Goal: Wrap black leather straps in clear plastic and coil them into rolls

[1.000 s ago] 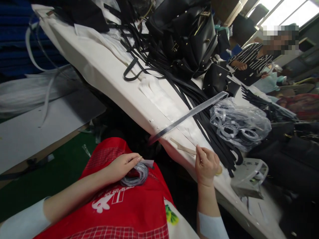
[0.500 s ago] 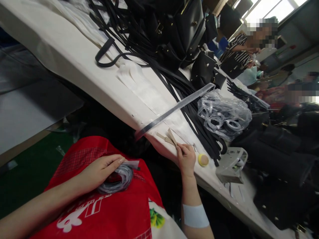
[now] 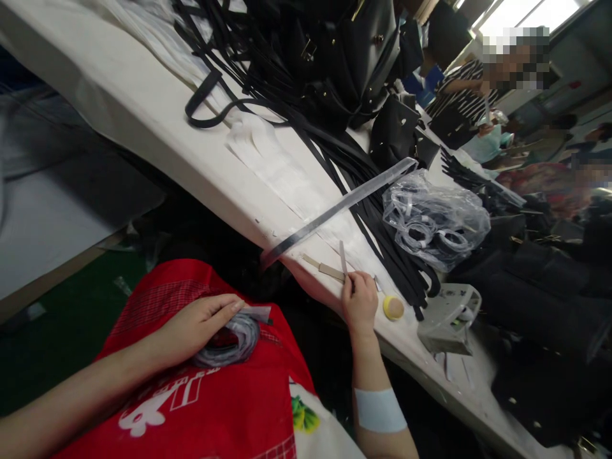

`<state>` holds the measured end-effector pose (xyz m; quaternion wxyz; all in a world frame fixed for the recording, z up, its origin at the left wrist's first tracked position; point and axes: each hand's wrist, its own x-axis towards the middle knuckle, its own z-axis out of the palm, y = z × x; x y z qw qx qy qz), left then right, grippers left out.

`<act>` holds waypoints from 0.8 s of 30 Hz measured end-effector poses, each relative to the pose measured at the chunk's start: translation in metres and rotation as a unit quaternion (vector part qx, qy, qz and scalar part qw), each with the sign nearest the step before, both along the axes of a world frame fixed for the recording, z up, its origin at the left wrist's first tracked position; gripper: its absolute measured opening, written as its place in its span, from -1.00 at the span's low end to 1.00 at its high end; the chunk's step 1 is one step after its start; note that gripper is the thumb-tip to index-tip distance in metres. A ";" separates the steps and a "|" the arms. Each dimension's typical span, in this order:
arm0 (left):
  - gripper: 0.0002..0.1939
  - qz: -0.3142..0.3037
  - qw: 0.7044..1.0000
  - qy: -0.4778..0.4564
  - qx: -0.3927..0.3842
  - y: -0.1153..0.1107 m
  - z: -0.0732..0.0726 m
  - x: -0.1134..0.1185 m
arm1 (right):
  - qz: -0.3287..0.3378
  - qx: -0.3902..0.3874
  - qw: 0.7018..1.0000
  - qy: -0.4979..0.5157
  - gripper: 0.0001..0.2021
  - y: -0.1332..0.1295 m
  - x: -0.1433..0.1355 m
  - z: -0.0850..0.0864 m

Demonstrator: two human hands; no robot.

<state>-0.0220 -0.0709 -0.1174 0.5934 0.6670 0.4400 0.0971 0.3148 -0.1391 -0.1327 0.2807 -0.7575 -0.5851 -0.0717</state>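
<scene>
My left hand (image 3: 217, 319) rests on my red apron, its fingers closed over a coil of clear plastic strip (image 3: 239, 341). The strip's flat end sticks out past the fingertips. At the table edge, my right hand (image 3: 361, 299) pinches a thin, narrow greyish strip (image 3: 343, 256) that points up and away. Beside these fingertips lies a flat tan piece (image 3: 331, 272) with a slimmer end; whether the hand touches it I cannot tell. A small round yellow-rimmed container (image 3: 393, 308) stands just right of that hand. A long clear plastic strip (image 3: 344, 203) lies across the table and hangs over its front edge.
Black straps (image 3: 329, 156) run along the white table (image 3: 191, 162), with black leather bags (image 3: 354, 60) piled behind. A clear bag of coiled strips (image 3: 435, 220) and a grey tape dispenser (image 3: 449, 319) stand at the right. A person in stripes (image 3: 461, 92) is at the far right.
The narrow strip in my right hand has swung from leaning left to nearly upright, away from the tan piece. My left hand stays on the coil. The view has shifted slightly.
</scene>
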 end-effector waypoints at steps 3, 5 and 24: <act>-0.53 -0.001 1.000 0.004 0.004 -0.001 0.005 0.000 | -0.017 0.095 0.994 0.055 -0.81 -0.008 -0.017 0.030; -0.54 0.003 1.000 0.002 -0.001 -0.002 0.009 0.000 | 0.001 0.089 0.981 0.172 -0.83 -0.016 -0.033 0.058; -0.65 0.035 0.998 -0.043 -0.024 -0.008 0.014 -0.008 | 0.346 -0.326 0.878 -0.047 -0.88 0.013 -0.176 0.098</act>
